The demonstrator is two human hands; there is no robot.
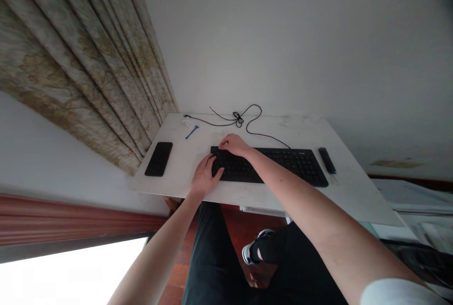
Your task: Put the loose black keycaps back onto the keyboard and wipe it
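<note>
The left hand (204,177) lay at the left end of a black keyboard (293,166), with its fingers curled onto the nearest keys. The right hand (235,145) rested just beyond it on the upper left part of the same keyboard, its forearm stretched across the keys from the lower right. Neither grip held anything: both hands were open and loosely curved, palms down. The keyboard lay flat on a white tabletop (269,128), roughly in the middle. A black cable (240,119) ran from its far edge to a tangled knot, then on toward a small white plug (186,121) near the far corner. A black phone (158,159) lay face up to the left of the hands, with a small blue stick (191,132) beyond it. A slim black remote (327,160) sat just beside the keyboard's right end. A patterned curtain (88,74) hung along the left side of the tabletop, against a pale wall (283,36). Below the front edge showed black trousers (208,253) and a white sneaker (249,253)
</note>
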